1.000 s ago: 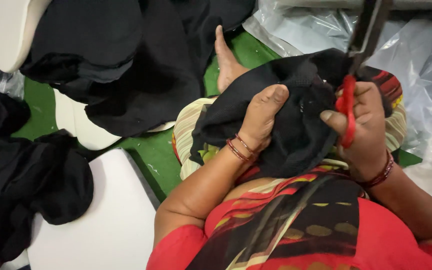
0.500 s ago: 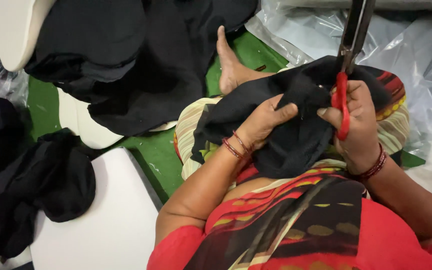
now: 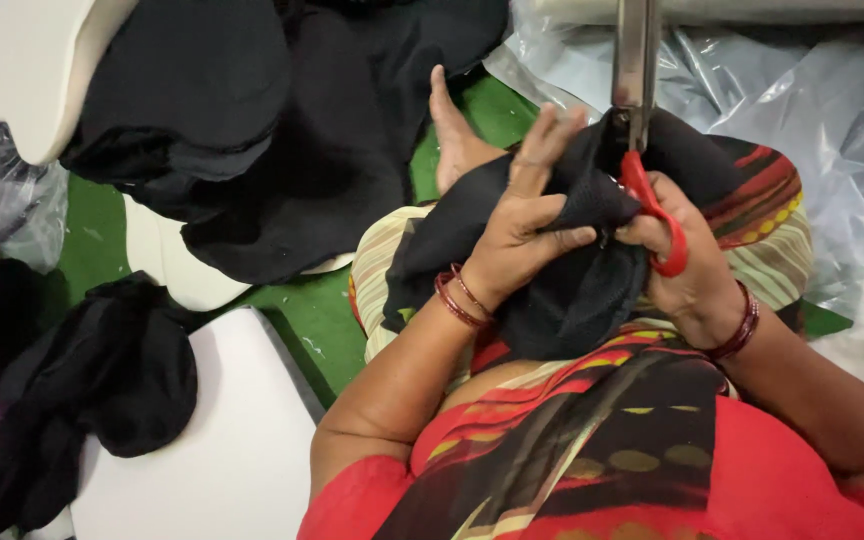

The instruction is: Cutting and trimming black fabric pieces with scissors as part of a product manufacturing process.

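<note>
The person sits cross-legged, lap covered by red, cream and black patterned cloth (image 3: pixel 592 440). Over the lap lies a bunched piece of black knitted fabric (image 3: pixel 562 300). The left hand (image 3: pixel 527 235), with red bangles at the wrist, is clenched on a fold of this fabric, fingers partly extended upward. The right hand (image 3: pixel 687 270) grasps red-handled steel scissors (image 3: pixel 642 120), fingers through the loops; the blades point up and away, beside the fabric's top edge. A bare foot (image 3: pixel 452 140) rests on the green floor mat (image 3: pixel 322 320) beyond. To the left lie white moulded foam forms (image 3: pixel 212 440) and heaps of black fabric (image 3: pixel 252 130). Clear plastic sheeting (image 3: pixel 812 110) lies furthest right.
</note>
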